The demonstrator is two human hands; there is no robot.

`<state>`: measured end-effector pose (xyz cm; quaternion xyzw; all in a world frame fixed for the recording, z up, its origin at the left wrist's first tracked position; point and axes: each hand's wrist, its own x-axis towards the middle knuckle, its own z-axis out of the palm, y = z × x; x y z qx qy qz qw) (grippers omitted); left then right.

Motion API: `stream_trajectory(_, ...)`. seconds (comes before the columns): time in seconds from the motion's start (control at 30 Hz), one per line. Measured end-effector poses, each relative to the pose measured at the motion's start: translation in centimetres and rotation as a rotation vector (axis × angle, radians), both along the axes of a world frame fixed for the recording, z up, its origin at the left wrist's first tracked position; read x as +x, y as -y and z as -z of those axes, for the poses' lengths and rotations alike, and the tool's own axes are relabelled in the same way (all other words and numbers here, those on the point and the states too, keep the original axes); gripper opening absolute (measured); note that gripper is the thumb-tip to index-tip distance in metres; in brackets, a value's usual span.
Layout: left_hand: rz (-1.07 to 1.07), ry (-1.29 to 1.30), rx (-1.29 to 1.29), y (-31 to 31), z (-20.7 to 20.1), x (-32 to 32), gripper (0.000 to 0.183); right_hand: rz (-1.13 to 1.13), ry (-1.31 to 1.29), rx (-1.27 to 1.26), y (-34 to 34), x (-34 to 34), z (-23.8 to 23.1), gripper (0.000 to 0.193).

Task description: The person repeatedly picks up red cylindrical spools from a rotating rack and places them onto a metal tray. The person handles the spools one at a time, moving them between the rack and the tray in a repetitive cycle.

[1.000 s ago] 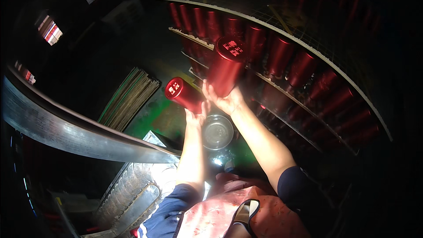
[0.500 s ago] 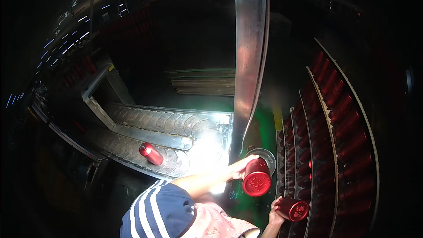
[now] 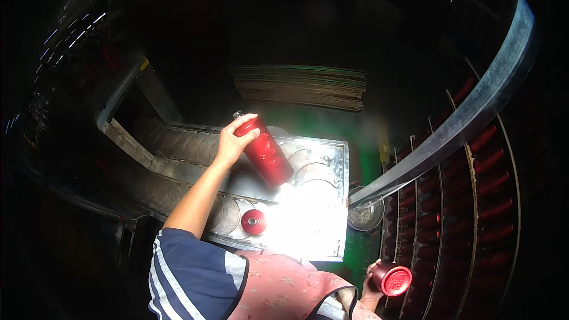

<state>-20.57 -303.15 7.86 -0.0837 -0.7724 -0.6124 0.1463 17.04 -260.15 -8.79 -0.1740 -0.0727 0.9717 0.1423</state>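
My left hand (image 3: 236,136) grips a red metal bottle (image 3: 269,157) near its neck end. That bottle hangs tilted above the metal plate conveyor (image 3: 172,141), its base toward the lower right. Close to it, a second red bottle (image 3: 253,223) stands on the near track, seen from above. At the lower right, my right hand (image 3: 371,281) is closed around another red bottle (image 3: 396,280), whose embossed base faces up toward me. Some of the right fingers are hidden behind this bottle.
Rows of red bottles lie in a rack (image 3: 468,201) at the right. A slanting metal post (image 3: 456,136) crosses in front of it. A round metal basin (image 3: 366,216) sits beside the conveyor's end. Stacked flat sheets (image 3: 299,88) lie behind. Strong glare hides part of the conveyor.
My left hand has swung left with its bottle from beside the basin to over the conveyor. The right hand still holds its bottle at the rack. The view has turned.
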Motion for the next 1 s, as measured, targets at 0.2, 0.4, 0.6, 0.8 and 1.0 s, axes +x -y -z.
stream_trajectory(0.2,-0.281,-0.215,-0.521,5.8,14.6,-8.8,0.036,0.164,0.105,0.906,11.3,-19.1,-13.2,0.067)
stream_trajectory(0.4,-0.267,-0.251,-0.529,10.4,19.6,-7.5,0.035,-0.014,-0.307,2.139,27.5,-37.7,-10.3,0.041)
stream_trajectory(0.6,-0.278,-0.167,-0.288,12.6,11.7,2.2,0.030,-0.220,-0.301,2.294,35.3,-45.7,0.1,0.039)
stream_trajectory(0.8,-0.137,0.019,0.166,3.8,8.6,11.5,0.016,-0.336,-0.359,2.074,29.6,-38.0,-5.4,0.042)
stream_trajectory(1.0,0.484,0.106,0.297,-16.4,6.8,16.7,0.012,-0.268,-0.266,1.726,4.1,-18.0,-6.4,0.031)
